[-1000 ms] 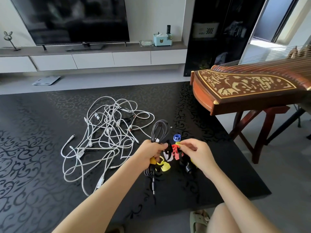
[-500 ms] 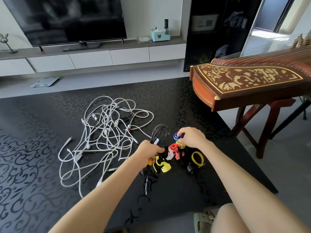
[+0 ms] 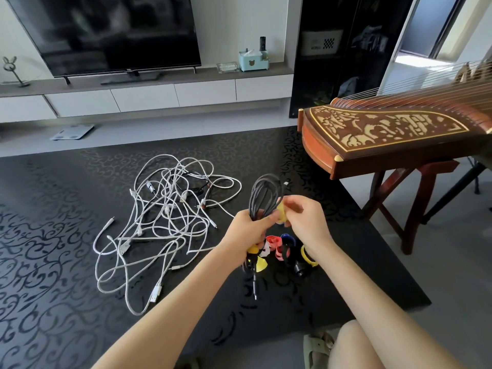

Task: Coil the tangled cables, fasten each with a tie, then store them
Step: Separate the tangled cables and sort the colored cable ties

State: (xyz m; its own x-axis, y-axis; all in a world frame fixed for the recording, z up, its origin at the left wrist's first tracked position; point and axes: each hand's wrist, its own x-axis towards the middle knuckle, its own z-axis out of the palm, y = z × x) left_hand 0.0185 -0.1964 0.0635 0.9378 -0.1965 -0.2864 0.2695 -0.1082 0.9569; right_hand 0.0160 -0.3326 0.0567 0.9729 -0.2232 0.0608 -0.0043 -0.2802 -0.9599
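My left hand grips a coiled dark grey cable at its middle; the loops stand above my fist and the plug end dangles below. My right hand pinches a yellow tie right beside the coil, touching it. On the black patterned table lies a tangle of white cables to the left. Under my hands sits a small heap of coloured ties: red, blue, yellow, black.
A carved wooden zither on a red stand juts in close at the right, over the table's corner. The table's right edge drops to grey floor. A TV and low white cabinet stand at the back. My knee and sandal show below.
My right hand picked a yellow tie out of the heap and raised it to the coil. My left hand lifted the grey coil higher off the table.
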